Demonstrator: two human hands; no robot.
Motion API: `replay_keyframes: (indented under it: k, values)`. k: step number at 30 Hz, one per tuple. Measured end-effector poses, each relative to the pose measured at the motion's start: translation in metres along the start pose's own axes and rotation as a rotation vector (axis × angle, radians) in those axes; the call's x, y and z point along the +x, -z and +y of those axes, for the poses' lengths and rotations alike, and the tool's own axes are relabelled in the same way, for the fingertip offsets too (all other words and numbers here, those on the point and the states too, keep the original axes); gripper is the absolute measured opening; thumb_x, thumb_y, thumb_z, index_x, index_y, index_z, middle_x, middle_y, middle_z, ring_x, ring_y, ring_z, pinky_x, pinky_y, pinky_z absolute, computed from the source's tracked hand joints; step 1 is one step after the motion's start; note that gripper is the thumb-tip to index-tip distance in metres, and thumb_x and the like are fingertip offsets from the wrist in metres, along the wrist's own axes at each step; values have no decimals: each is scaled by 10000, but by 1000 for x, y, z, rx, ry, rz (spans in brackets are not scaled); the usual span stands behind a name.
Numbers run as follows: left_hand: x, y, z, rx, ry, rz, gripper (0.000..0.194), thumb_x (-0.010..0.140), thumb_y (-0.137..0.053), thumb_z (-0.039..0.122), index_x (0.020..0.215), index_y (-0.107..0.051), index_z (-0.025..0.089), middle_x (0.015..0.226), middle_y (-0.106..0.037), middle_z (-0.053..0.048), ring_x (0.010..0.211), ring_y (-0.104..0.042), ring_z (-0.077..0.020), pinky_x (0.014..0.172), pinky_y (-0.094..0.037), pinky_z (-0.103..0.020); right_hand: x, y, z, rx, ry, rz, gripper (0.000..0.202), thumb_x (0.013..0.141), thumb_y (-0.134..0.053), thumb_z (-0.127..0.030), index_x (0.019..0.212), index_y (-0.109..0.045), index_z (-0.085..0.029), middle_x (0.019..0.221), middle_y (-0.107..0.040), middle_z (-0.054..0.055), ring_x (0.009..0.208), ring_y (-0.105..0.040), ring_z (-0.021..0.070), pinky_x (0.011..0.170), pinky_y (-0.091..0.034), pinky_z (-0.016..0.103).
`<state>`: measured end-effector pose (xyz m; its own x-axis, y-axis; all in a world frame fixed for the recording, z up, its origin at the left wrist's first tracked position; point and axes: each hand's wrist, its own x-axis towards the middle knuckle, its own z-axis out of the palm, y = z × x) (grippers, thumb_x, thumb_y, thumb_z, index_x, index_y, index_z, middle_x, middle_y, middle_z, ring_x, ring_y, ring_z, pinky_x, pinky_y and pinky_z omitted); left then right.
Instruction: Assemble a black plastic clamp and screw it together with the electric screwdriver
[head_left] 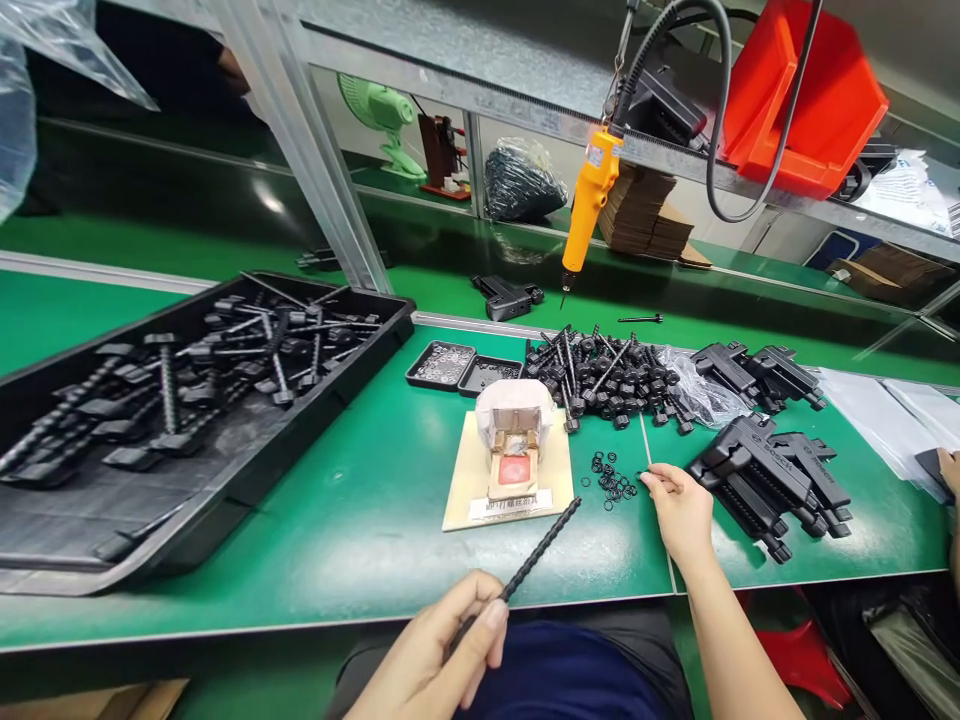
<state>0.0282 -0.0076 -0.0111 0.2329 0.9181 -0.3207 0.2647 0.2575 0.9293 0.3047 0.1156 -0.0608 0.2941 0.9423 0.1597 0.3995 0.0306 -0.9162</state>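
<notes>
My left hand (461, 640) is closed round a black spiral rod (544, 547), whose free end points up and away to the right. The rod's lower end is hidden in my palm. To the right, my right hand (682, 510) pinches a small black ring (640, 477) between thumb and fingertip, just above the table. Beside those fingertips lies a loose group of black rings (613, 480). A pale fixture (516, 430) on a cream base board stands beyond the rod's tip. Behind the rings is a heap of black spiral rods with knobs (607, 370).
A large black tray (217, 500) of rods stands left. Two small trays (442, 365) (491, 374) hold tiny parts. Black plastic housings (772, 475) lie right. A yellow electric screwdriver (591, 200) hangs above the bench. Another person's hand (949, 470) shows at the right edge.
</notes>
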Motion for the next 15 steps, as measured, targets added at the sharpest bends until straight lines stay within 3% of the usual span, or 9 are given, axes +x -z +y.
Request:
replay_keyframes:
  k: [3, 8, 10, 15]
  values:
    - [4, -1, -3, -18, -29, -60, 527, 931, -331, 682, 756, -463, 203, 664, -467, 45, 516, -402, -100, 510, -353, -227, -17, 4, -29, 120, 18, -30, 325, 760, -686, -459, 864, -757, -160, 841, -715, 102, 701, -665, 229, 631, -573, 345]
    - [0, -1, 8, -7, -32, -103, 461, 950, -378, 618, 763, -465, 206, 666, -477, 39, 509, -377, -99, 481, -334, -219, -50, 6, -79, 314, 79, -232, 109, 762, -745, -316, 769, -790, -217, 773, -693, 55, 656, -653, 184, 574, -574, 268]
    - [-3, -1, 15, -7, -4, -91, 450, 940, -399, 617, 761, -462, 210, 664, -471, 40, 505, -364, -101, 470, -322, -221, -56, 4, -87, 408, 81, -296, 32, 751, -761, -234, 749, -793, -233, 776, -697, 49, 668, -662, 176, 558, -573, 234]
    - [-6, 3, 22, 75, 25, -119, 437, 942, -395, 604, 751, -458, 216, 664, -462, 31, 586, -401, -135, 520, -325, -238, -57, 1, -89, 565, 24, -375, 111, 715, -796, -139, 723, -782, -249, 830, -745, 39, 791, -714, 174, 657, -598, 187]
